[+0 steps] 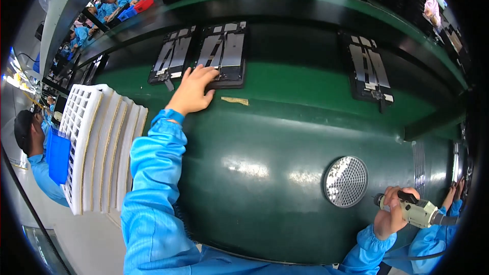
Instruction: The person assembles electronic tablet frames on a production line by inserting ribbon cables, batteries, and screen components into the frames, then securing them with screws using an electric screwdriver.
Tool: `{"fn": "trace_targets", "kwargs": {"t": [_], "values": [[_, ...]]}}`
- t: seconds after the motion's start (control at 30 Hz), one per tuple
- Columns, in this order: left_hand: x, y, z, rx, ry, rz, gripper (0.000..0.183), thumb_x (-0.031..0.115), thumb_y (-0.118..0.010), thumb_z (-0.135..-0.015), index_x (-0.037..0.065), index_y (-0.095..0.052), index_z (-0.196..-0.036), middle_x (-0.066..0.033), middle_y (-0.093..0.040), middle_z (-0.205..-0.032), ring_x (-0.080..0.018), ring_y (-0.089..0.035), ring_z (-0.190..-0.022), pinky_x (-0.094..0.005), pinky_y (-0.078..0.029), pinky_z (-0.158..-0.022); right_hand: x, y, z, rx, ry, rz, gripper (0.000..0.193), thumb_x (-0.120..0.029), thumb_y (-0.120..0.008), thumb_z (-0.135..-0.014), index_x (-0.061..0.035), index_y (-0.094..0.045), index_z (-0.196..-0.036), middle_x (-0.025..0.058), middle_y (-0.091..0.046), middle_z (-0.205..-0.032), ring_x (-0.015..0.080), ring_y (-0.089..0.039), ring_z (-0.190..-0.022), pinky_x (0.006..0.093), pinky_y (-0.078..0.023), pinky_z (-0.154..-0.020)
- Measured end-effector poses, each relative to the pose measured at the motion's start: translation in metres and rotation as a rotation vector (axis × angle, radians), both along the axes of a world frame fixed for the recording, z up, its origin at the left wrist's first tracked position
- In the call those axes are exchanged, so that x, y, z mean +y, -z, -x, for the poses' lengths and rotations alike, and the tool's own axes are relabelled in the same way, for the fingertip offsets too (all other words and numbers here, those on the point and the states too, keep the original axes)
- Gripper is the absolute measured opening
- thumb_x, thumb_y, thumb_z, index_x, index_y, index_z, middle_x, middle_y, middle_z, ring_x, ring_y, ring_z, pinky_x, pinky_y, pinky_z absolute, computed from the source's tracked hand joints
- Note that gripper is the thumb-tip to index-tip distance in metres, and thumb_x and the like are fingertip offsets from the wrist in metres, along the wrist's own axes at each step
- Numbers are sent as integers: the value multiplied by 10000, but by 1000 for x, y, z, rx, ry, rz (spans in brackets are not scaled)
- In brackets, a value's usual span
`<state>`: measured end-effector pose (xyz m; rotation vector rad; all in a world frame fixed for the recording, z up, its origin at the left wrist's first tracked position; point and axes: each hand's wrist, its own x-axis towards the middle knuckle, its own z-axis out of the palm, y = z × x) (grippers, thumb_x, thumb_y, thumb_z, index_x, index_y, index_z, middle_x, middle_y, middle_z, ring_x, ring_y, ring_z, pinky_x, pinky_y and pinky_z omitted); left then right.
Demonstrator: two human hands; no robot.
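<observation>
Green bench [265,214] fills most of the view. Left of it: stack of white slotted trays [85,145], edges toward the bench. Co-worker [43,173] in dark cap and blue clothing behind the stack, blue bin [59,157] between them.

3 opened flat devices at the back of the bench, silver panels up: left device [173,53] and middle device [224,46] side by side, right device [369,71] well apart.

Left hand [192,91] open, fingers slightly bent, resting on the near end of the middle device, not gripping. Right hand [392,211] closed around a cream hand tool [423,215] with black ends, lower right, held sideways.

Round perforated dish [346,182] just left of the tool. Smallest: yellowish strip [235,101] just nearer than the middle device.
</observation>
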<state>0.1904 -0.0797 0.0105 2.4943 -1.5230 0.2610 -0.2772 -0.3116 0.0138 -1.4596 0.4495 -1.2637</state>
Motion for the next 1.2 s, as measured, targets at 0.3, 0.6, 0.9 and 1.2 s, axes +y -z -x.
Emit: {"fn": "trace_targets", "kwargs": {"t": [0.3, 0.6, 0.9, 1.2], "values": [[72, -16, -122, -33, -487, -399, 883, -7, -702, -616, 180, -325, -1392, -175, -415, -1343, -418, -446, -1201, -469, -441, -982, -17, 5, 11, 7, 91, -38, 543, -152, -651, -775, -25, -417, -1249, 41, -487, -743, 148, -456, -679, 318, -380, -719], [102, 5, -157, -332, -436, -3, 600, 57, -625, -689, 190, -522, -1264, -124, -566, -1139, -363, -534, -1079, -464, -506, -826, -38, 16, 21, 17, 65, -17, 590, -190, -570, -829, 25, -361, -1336, 31, -448, -784, 121, -410, -709, 288, -341, -705], [94, 0, -144, -601, -490, 317, 356, 150, -718, -643, 104, -564, -961, -101, -608, -1015, -333, -565, -985, -441, -513, -750, -24, 5, 9, 30, 61, -50, 616, -189, -663, -784, -7, -388, -1304, 39, -491, -733, 138, -476, -703, 284, -399, -725], [97, -65, 75, -578, -259, 502, 452, -15, -685, -683, 5, -595, -1126, -165, -628, -1126, -379, -584, -1065, -418, -470, -916, -5, -14, -3, -97, -18, 5, 574, -150, -704, -774, 33, -429, -1243, 55, -534, -700, 145, -496, -597, 284, -395, -539]]}}
